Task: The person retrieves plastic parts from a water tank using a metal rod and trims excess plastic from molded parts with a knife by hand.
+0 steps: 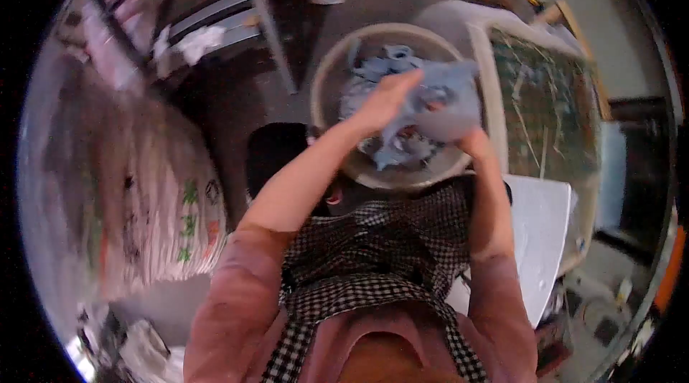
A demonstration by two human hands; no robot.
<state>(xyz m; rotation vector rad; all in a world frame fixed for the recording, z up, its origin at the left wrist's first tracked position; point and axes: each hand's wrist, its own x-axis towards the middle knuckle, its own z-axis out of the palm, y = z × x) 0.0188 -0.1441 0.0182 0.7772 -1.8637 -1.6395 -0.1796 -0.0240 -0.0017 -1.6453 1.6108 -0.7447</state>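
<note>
A round, light-rimmed tub (323,71) stands in front of my checked apron, holding several crumpled grey-blue pieces (391,64) that look like cloth or soft plastic. Over the tub, a larger grey-blue piece (456,85) is raised between my hands. My left hand (391,100) reaches in from the left, its fingers extended against that piece and blurred. On the right side, my right hand (471,141) is at the piece's lower edge near the rim, its fingers mostly hidden behind the material.
Right of the tub is a pale-framed crate or panel (495,96) with a green surface. A white board (542,232) lies below it. Large wrapped bundles (158,204) with green print stand at the left. A metal leg (269,24) rises at the upper left.
</note>
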